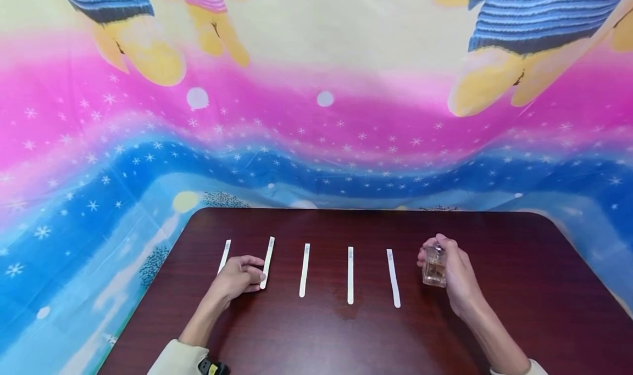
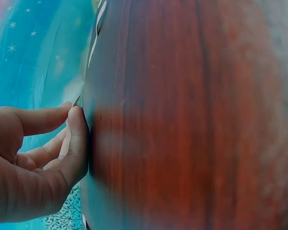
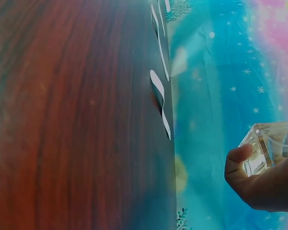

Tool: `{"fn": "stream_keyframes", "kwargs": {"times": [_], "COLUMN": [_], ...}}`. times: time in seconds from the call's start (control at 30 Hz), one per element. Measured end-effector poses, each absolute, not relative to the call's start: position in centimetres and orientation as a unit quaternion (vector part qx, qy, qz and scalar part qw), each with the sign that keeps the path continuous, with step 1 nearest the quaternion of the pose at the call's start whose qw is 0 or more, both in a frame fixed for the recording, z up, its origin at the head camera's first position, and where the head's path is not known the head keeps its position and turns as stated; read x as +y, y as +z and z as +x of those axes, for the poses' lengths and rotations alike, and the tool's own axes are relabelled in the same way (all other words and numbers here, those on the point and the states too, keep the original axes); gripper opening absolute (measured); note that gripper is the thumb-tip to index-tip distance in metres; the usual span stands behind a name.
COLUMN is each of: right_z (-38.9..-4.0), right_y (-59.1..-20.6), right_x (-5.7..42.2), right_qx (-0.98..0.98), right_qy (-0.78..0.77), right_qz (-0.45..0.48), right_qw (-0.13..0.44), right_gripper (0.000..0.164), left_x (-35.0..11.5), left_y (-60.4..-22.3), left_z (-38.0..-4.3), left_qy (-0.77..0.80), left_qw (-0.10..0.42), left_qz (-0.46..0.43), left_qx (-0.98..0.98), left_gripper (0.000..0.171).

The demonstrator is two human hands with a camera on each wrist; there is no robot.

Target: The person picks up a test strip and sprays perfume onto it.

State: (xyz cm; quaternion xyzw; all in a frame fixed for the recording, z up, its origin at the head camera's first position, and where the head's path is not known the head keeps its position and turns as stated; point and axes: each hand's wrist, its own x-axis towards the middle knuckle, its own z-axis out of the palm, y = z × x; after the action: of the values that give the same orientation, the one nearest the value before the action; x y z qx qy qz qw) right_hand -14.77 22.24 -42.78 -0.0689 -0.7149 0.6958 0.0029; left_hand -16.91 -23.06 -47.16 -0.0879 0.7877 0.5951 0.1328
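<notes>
Several narrow white paper test strips lie in a row on the dark wooden table, each with small print at its far end. My left hand (image 1: 239, 279) pinches the near end of the second strip from the left (image 1: 268, 259). In the left wrist view that strip's tip (image 2: 77, 100) pokes out between thumb and finger. The leftmost strip (image 1: 225, 255) is partly hidden behind this hand. On the right my right hand (image 1: 457, 273) grips a square glass perfume bottle (image 1: 434, 270) upright, with amber liquid inside. In the right wrist view the bottle (image 3: 273, 143) is cut off by the frame edge.
Three more strips, a middle one (image 1: 304, 270), another (image 1: 350, 276) and a rightmost one (image 1: 393, 279), lie between the hands. The reddish-brown table (image 1: 316, 342) has rounded far corners. A patterned cloth (image 1: 316, 133) hangs behind it and along its sides.
</notes>
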Motion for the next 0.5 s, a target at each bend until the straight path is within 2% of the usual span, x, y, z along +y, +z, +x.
{"fn": "stream_keyframes", "kwargs": {"times": [0.5], "right_z": [-14.94], "right_y": [-43.11], "right_x": [22.62], "right_qx": [-0.711], "right_qy": [0.701], "right_qz": [-0.055], "right_qw": [-0.001], "right_gripper": [0.048], "left_x": [-22.64], "left_y": [-46.7], "left_z": [-17.01], "left_qy": [0.545], "left_qw": [0.113], "left_qz": [-0.114], "left_qx": [0.823], "left_gripper": [0.031]}}
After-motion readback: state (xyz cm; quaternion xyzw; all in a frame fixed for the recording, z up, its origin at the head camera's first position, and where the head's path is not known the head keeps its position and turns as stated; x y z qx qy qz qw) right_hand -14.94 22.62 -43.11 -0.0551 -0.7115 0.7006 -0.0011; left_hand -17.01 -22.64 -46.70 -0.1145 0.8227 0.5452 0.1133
